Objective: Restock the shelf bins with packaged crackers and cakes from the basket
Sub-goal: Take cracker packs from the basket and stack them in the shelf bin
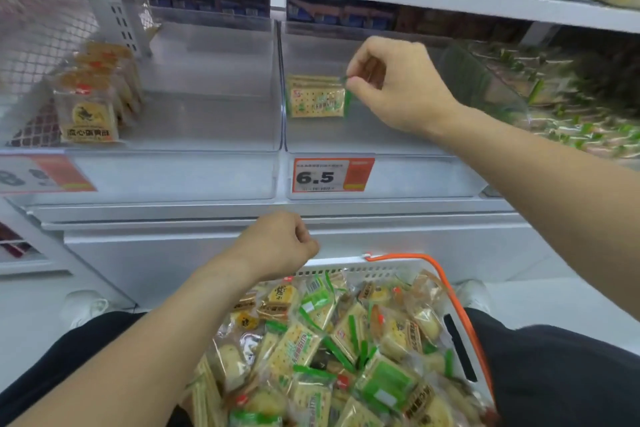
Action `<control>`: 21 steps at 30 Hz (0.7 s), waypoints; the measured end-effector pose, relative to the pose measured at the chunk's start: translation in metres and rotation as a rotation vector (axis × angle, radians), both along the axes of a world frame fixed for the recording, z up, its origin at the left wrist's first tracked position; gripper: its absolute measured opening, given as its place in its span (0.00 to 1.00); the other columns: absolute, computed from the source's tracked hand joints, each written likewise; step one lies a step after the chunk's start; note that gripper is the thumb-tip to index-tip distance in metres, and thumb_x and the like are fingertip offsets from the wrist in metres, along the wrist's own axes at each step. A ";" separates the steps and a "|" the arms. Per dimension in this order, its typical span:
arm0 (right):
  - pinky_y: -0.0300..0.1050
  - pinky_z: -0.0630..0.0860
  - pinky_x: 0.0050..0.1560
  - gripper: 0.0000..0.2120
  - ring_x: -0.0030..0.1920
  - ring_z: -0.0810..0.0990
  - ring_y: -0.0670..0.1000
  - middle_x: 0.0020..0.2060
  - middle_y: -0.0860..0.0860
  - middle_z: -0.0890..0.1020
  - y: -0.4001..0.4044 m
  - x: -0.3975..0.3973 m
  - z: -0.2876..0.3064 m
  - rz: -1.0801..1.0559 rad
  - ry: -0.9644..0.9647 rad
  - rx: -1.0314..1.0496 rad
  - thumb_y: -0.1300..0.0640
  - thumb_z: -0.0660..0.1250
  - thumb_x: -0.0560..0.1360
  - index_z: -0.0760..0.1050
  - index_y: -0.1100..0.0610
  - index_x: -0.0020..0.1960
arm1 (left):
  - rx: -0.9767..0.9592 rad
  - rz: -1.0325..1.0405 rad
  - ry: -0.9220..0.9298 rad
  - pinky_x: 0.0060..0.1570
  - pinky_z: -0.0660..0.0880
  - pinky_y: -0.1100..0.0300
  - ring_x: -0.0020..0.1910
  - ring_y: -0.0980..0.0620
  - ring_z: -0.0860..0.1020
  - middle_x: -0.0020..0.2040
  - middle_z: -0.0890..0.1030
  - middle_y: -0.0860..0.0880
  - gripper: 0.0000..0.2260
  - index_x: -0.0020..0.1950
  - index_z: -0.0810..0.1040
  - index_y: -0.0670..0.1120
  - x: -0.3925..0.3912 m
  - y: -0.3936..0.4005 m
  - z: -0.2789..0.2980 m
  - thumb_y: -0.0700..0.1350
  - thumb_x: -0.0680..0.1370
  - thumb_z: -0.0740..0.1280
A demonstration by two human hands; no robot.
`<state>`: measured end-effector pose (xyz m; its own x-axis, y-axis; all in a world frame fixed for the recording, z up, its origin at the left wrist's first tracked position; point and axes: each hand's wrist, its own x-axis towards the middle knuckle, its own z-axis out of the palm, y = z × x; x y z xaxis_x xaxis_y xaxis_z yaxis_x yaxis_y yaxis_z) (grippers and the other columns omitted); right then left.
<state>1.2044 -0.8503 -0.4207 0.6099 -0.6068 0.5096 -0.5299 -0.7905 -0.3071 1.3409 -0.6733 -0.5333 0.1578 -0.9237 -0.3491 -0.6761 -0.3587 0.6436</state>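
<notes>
Shelf bins first: the clear bin around the right hand is nearly bare, and the bin off to that hand's left holds a short row of cake packs at its far left side. Basket sits well below both hands, heaped w/ mixed cracker & cake packs. Left hand hovers just above the basket's far rim, fingers curled in, nothing visibly held (palm side hidden). Right hand is pinched, thumb & fingertips clamped on the green end seal of a cracker pack. That pack lies directly left of the hand, standing on edge against the bin's left wall w/ one or two more behind it, printed face toward the camera, long axis running left-right, i.e. straight away from the pinch. Right hand is far nearer; judging by this, next move is just to let go & leave it upright
</notes>
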 end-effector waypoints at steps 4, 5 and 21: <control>0.31 0.69 0.38 0.01 0.32 0.74 0.46 0.35 0.46 0.78 0.074 -0.043 -0.022 0.211 -0.097 -0.034 0.63 0.69 0.74 0.78 0.58 0.44 | 0.087 -0.123 -0.115 0.44 0.71 0.59 0.47 0.48 0.79 0.44 0.80 0.50 0.12 0.51 0.80 0.46 -0.018 0.002 -0.017 0.55 0.80 0.67; 0.31 0.68 0.38 0.02 0.32 0.73 0.47 0.34 0.45 0.77 0.086 -0.051 -0.036 0.243 -0.067 -0.011 0.63 0.70 0.74 0.78 0.58 0.44 | 0.102 -0.152 -0.151 0.45 0.71 0.59 0.48 0.47 0.79 0.47 0.81 0.49 0.12 0.51 0.80 0.45 -0.023 0.003 -0.022 0.54 0.80 0.67; 0.47 0.75 0.40 0.16 0.38 0.77 0.53 0.38 0.53 0.80 0.141 -0.054 -0.230 0.188 0.929 0.565 0.46 0.64 0.80 0.76 0.58 0.43 | 0.357 -0.393 -0.540 0.37 0.72 0.58 0.41 0.50 0.77 0.51 0.77 0.47 0.11 0.39 0.69 0.46 -0.062 0.030 -0.086 0.43 0.79 0.67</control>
<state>1.1503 -0.7094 -0.6503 0.7188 -0.4652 -0.5166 -0.6274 -0.7542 -0.1938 1.2786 -0.6437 -0.6196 0.0746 -0.7924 -0.6054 -0.9856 -0.1509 0.0762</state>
